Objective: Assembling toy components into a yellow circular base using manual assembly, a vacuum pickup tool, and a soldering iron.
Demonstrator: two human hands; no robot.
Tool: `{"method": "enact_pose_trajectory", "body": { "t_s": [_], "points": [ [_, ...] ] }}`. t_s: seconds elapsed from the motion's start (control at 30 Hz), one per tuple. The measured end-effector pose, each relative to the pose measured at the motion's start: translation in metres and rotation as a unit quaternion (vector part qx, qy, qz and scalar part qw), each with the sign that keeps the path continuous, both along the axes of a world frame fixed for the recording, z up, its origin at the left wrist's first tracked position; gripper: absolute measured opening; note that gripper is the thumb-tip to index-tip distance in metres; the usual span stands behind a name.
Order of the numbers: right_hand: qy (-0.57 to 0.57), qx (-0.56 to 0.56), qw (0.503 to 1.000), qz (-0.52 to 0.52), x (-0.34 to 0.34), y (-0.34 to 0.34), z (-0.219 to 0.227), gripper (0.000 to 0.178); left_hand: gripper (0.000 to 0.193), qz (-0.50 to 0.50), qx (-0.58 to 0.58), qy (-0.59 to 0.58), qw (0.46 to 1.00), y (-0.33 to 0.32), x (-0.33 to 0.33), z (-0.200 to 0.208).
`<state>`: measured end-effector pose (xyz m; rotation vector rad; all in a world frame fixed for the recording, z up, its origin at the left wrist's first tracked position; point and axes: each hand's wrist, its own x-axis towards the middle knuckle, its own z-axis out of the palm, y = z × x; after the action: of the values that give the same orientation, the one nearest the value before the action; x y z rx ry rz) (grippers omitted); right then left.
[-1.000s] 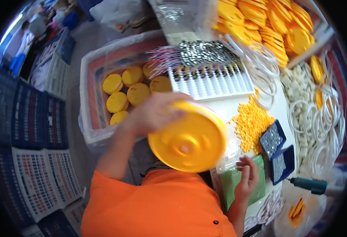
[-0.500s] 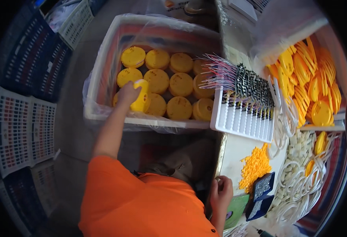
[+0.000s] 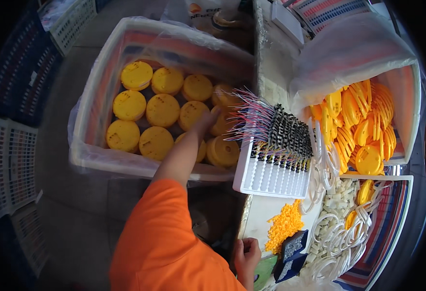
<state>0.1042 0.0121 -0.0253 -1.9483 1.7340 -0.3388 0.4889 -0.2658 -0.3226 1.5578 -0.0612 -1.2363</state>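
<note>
I have the left hand (image 3: 207,121) reaching across the near rim of the bin (image 3: 120,165), down among the yellow discs (image 3: 162,110); these sit in rows inside, and the hand hides parts of those toward the right; its fingers are blurred and partly turned from me, so I cannot tell how far open they are or whether they have hold of a disc; the right hand (image 3: 248,253) is at the edge of the table (image 3: 261,206), its fingers curled partway in with the thumb close by; I cannot tell if anything is pinched there; just beside it lies a green sheet (image 3: 266,271), mostly hidden, with two blue trays (image 3: 294,244) of small metal bits next to that; behind them I see a heap of orange bits (image 3: 284,227); the white tray (image 3: 273,182) stands by the right end of the bin, dark parts (image 3: 290,133) lined up on it, their pink and white wires (image 3: 251,114) hanging over the discs; farther right are pale blocks (image 3: 336,203), coiled white cables (image 3: 336,240) and, above those, a box (image 3: 408,111) of orange caps (image 3: 368,116).
</note>
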Motion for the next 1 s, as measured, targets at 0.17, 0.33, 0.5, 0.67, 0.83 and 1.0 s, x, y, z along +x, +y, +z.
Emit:
{"method": "enact_pose_trajectory", "body": {
  "t_s": [0.17,0.33,0.5,0.67,0.83,1.0],
  "points": [
    [-0.027,0.002,0.999,0.043,0.018,0.005,-0.001,0.021,0.063,-0.041,-0.236,0.007,0.971,0.039,-0.002,-0.093],
    [0.026,-0.035,0.997,0.057,0.002,-0.001,0.008,0.017,0.042,0.106,-0.14,-0.029,0.984,0.116,-0.014,0.062],
    [-0.082,-0.006,0.996,0.018,-0.024,0.007,0.022,0.014,0.024,0.266,-0.29,-0.173,0.903,0.173,0.059,0.154],
    [-0.034,-0.153,0.985,-0.078,-0.094,0.034,0.01,0.005,0.025,0.085,-0.493,-0.32,0.805,0.135,0.018,0.321],
    [-0.15,-0.159,0.951,-0.216,-0.105,0.049,-0.005,0.006,0.02,-0.254,-0.516,-0.383,0.723,-0.001,-0.107,0.387],
    [-0.096,-0.211,0.957,-0.173,-0.106,0.051,-0.007,0.006,0.03,-0.365,-0.373,-0.666,0.534,-0.137,-0.201,0.373]
  ]
}}
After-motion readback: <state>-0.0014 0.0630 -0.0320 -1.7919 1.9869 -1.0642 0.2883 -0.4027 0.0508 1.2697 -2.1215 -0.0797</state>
